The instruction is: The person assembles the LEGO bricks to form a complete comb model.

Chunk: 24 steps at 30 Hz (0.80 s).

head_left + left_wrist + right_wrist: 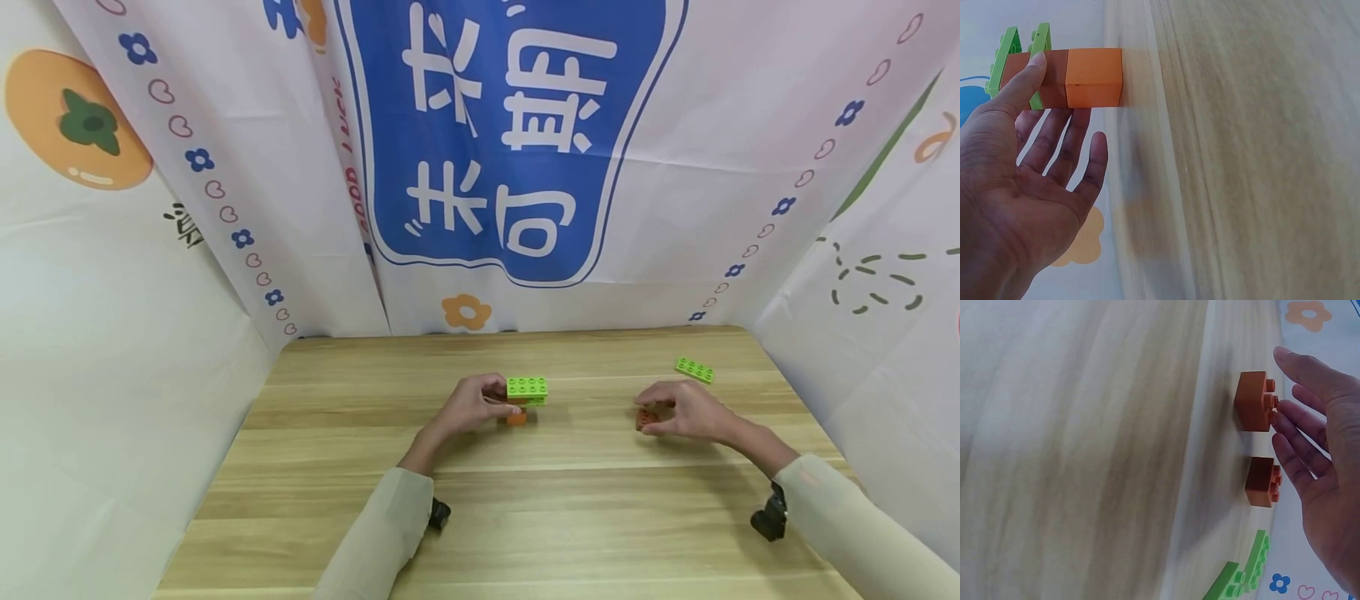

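Note:
My left hand [468, 404] grips a stack of toy building bricks, thumb on the near side and fingers on the far side. At the bottom of the stack is an orange brick [1094, 78]; above it brown bricks [1055, 78] alternate with green plates, a studded green plate [527, 387] on top. My right hand [693, 411] hovers over a reddish-brown brick [1252, 401] on the table, thumb and fingers spread apart, fingertips close to its studs. A second reddish-brown brick [1260, 481] stands beside it, hidden by my hand in the head view.
Behind my right hand a green studded plate [694, 370] lies on the wooden table [525, 517]. The right wrist view shows another green plate [1225, 582] near it. Printed white cloth [637, 283] hangs along the table's back and sides.

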Motion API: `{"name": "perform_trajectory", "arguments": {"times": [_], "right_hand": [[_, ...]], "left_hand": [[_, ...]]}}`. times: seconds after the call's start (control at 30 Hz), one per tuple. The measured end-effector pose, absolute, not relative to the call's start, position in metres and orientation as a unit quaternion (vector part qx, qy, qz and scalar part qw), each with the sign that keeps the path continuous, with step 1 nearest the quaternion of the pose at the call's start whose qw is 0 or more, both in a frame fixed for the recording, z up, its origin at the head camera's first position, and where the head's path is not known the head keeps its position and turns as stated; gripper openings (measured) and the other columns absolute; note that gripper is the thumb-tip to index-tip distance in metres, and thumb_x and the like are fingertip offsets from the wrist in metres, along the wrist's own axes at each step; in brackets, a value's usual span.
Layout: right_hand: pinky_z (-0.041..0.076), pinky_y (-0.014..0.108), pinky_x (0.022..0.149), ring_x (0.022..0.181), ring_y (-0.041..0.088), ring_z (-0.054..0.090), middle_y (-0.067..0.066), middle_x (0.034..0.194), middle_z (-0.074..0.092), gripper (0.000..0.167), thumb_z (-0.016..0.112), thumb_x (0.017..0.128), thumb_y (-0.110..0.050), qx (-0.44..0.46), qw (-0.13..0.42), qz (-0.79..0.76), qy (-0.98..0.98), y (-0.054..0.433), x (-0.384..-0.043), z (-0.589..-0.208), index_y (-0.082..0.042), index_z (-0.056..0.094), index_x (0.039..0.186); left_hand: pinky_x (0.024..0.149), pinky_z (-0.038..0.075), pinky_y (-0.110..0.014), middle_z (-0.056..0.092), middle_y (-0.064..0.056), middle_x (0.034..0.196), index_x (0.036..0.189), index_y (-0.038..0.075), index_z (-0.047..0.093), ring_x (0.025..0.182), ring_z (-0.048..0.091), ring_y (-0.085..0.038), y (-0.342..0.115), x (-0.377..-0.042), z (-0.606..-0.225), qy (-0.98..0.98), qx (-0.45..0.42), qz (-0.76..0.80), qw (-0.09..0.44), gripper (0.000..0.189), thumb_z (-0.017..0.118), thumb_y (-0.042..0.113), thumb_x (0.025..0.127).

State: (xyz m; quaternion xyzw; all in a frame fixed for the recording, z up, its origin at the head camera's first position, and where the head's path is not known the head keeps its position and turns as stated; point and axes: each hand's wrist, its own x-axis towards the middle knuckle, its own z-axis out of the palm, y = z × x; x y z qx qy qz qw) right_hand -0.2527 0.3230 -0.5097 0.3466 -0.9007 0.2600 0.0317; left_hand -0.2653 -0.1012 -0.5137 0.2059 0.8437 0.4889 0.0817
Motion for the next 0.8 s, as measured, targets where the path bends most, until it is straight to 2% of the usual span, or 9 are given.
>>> {"name": "perform_trajectory", "arguments": {"times": [0.3,0.53,0.8], "right_hand": [[0.063,0.042,0.079,0.094,0.023,0.075,0.005,0.108,0.079,0.042,0.097,0.078,-0.022,0.355,0.030,0.259,-0.898,0.3290,-0.2519,-0.5150,-0.007,0.080,0.113],[0.062,0.034,0.077,0.092,0.013,0.073,0.001,0.105,0.079,0.041,0.097,0.077,-0.018,0.353,0.034,0.262,-0.897,0.3306,-0.2523,-0.5174,-0.007,0.081,0.113],[0.063,0.034,0.076,0.090,0.019,0.075,0.007,0.104,0.079,0.040,0.097,0.077,-0.015,0.355,0.029,0.269,-0.895,0.3320,-0.2521,-0.5206,-0.004,0.080,0.112]], "left_hand": [[0.086,0.060,-0.029,0.077,-0.003,0.104,0.105,0.009,0.073,0.093,0.069,-0.012,-0.1011,-0.2660,-0.5142,0.843,0.206,0.490,0.082,0.022,0.087,0.017,0.090],[0.085,0.060,-0.029,0.077,-0.003,0.104,0.105,0.008,0.073,0.093,0.070,-0.012,-0.1024,-0.2658,-0.5139,0.842,0.211,0.489,0.079,0.022,0.087,0.017,0.091],[0.086,0.060,-0.029,0.077,-0.003,0.105,0.105,0.008,0.074,0.094,0.070,-0.012,-0.1024,-0.2661,-0.5146,0.842,0.213,0.489,0.079,0.022,0.088,0.017,0.090]]}}
